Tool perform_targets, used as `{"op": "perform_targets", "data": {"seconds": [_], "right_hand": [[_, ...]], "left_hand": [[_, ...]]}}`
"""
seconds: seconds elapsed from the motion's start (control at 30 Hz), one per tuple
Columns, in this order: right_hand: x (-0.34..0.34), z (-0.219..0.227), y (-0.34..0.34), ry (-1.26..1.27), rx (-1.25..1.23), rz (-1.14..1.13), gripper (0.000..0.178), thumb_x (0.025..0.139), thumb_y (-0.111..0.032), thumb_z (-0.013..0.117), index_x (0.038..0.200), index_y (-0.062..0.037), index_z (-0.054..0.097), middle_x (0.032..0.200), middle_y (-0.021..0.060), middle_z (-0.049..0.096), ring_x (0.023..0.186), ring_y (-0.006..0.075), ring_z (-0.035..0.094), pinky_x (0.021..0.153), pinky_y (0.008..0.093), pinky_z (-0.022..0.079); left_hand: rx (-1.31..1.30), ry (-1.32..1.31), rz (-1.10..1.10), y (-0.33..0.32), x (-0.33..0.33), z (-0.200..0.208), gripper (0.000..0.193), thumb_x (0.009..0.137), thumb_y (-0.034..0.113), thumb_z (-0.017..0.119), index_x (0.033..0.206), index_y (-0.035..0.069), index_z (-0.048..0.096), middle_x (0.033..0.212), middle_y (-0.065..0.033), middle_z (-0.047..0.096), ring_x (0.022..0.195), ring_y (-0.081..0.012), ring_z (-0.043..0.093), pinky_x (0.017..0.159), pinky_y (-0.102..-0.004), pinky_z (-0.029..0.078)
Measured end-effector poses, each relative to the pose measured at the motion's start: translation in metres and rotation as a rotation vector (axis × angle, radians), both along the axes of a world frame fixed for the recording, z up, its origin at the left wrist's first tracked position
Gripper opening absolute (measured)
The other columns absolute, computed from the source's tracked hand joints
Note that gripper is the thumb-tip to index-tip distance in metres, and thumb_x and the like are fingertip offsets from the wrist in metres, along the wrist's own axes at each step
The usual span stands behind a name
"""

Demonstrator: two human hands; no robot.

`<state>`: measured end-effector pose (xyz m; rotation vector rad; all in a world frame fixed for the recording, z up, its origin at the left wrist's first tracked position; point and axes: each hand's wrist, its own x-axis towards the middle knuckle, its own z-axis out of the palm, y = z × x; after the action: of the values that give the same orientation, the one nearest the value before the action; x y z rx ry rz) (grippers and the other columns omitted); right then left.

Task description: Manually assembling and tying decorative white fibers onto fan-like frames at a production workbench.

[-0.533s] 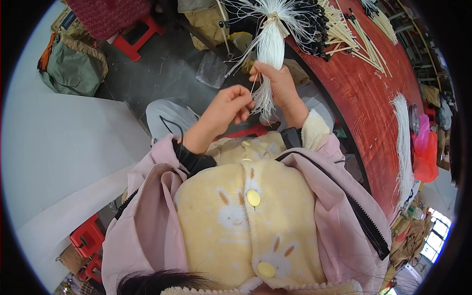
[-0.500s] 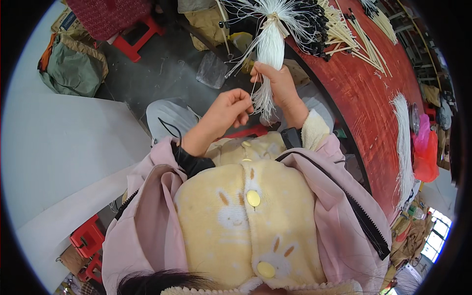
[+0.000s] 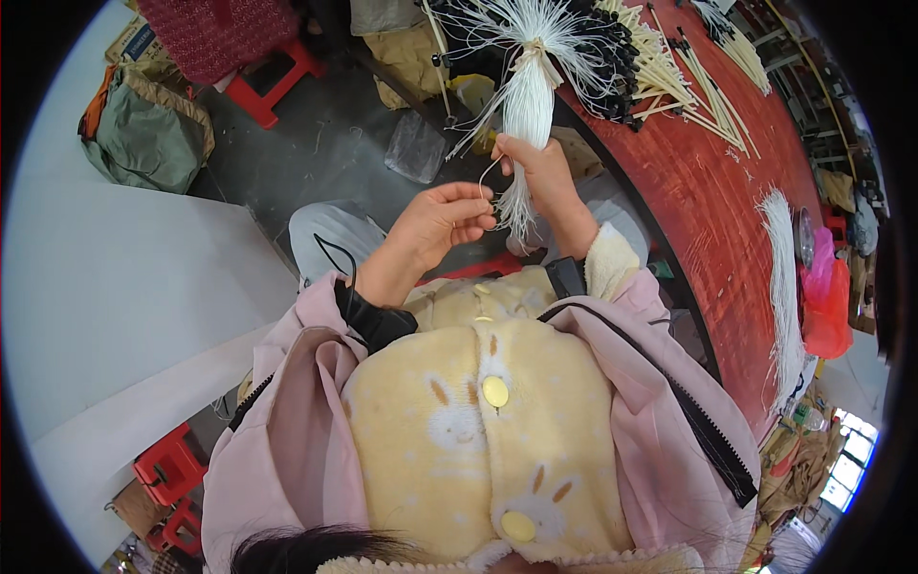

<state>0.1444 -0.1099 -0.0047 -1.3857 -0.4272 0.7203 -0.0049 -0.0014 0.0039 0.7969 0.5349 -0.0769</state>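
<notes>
A thick bundle of white cords (image 3: 528, 105), tied near its top, hangs over the table's near edge with its upper strands fanned out. My right hand (image 3: 542, 172) is closed around the lower part of the bundle, thumb to the left. Just left of it, my left hand (image 3: 442, 222) pinches one white strand (image 3: 484, 180), which bows up in a loop toward my right thumb. The loose cord ends (image 3: 517, 222) dangle below my right hand, beside my left fingertips.
On the red-brown table (image 3: 708, 201) lie pale sticks with black tips (image 3: 660, 62) and a second bundle of white cords (image 3: 784, 297). Red and pink plastic bags (image 3: 827, 306) are at the far right. A red stool (image 3: 277, 91) and a green sack (image 3: 148, 134) stand at the left.
The strand at my left fingers has gone from nearly straight to a bowed loop. My left fingers have straightened a little; my right hand keeps its hold on the bundle.
</notes>
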Motion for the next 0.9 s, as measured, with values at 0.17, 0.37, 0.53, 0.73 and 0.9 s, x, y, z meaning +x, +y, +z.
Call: {"op": "perform_targets", "data": {"seconds": [0.17, 0.37, 0.53, 0.73, 0.9], "right_hand": [[-0.001, 0.0, 0.0, -0.01, -0.009, -0.007, 0.016, 0.083, -0.017, 0.061, 0.076, -0.0032, 0.062, 0.069, 0.0018, 0.06, 0.057, 0.0082, 0.051, 0.054, 0.023, 0.039], [-0.001, -0.001, 0.0, -0.035, 0.016, 0.004, 0.016, 0.083, -0.017, 0.06, 0.076, -0.0024, 0.062, 0.069, 0.0016, 0.06, 0.056, 0.0075, 0.05, 0.052, 0.0224, 0.038], [0.002, -0.005, -0.001, -0.083, -0.051, 0.005, 0.016, 0.083, -0.016, 0.06, 0.075, -0.0024, 0.062, 0.067, 0.0012, 0.06, 0.054, 0.0073, 0.05, 0.051, 0.0223, 0.038], [0.007, -0.008, -0.003, -0.12, -0.126, 0.04, 0.015, 0.082, -0.015, 0.061, 0.073, -0.0028, 0.062, 0.065, 0.001, 0.059, 0.053, 0.0069, 0.049, 0.05, 0.0221, 0.037], [0.008, -0.008, -0.002, -0.082, -0.084, 0.046, 0.015, 0.081, -0.016, 0.061, 0.073, -0.003, 0.062, 0.065, 0.0009, 0.059, 0.052, 0.0069, 0.049, 0.05, 0.022, 0.037]], "left_hand": [[0.002, 0.043, -0.038, -0.002, -0.004, 0.005, 0.017, 0.085, 0.012, 0.064, 0.1, 0.005, 0.061, 0.086, -0.0021, 0.064, 0.071, -0.0091, 0.062, 0.058, -0.02, 0.049], [0.191, -0.273, 0.338, -0.008, 0.038, 0.028, 0.015, 0.085, 0.015, 0.066, 0.095, 0.004, 0.065, 0.083, -0.0006, 0.062, 0.068, -0.0106, 0.06, 0.056, -0.023, 0.047], [0.584, -0.378, 0.342, 0.008, 0.061, -0.003, 0.01, 0.083, 0.013, 0.066, 0.089, 0.006, 0.068, 0.083, -0.0023, 0.065, 0.068, -0.0149, 0.062, 0.057, -0.0263, 0.047], [1.662, -0.34, 0.212, 0.011, 0.036, -0.01, 0.005, 0.077, 0.009, 0.066, 0.08, 0.005, 0.066, 0.079, -0.0082, 0.065, 0.067, -0.024, 0.062, 0.059, -0.0301, 0.048], [1.82, -0.378, 0.173, 0.01, 0.041, -0.01, 0.005, 0.078, 0.007, 0.064, 0.079, 0.003, 0.063, 0.072, -0.0084, 0.064, 0.058, -0.021, 0.062, 0.054, -0.03, 0.047]]}}
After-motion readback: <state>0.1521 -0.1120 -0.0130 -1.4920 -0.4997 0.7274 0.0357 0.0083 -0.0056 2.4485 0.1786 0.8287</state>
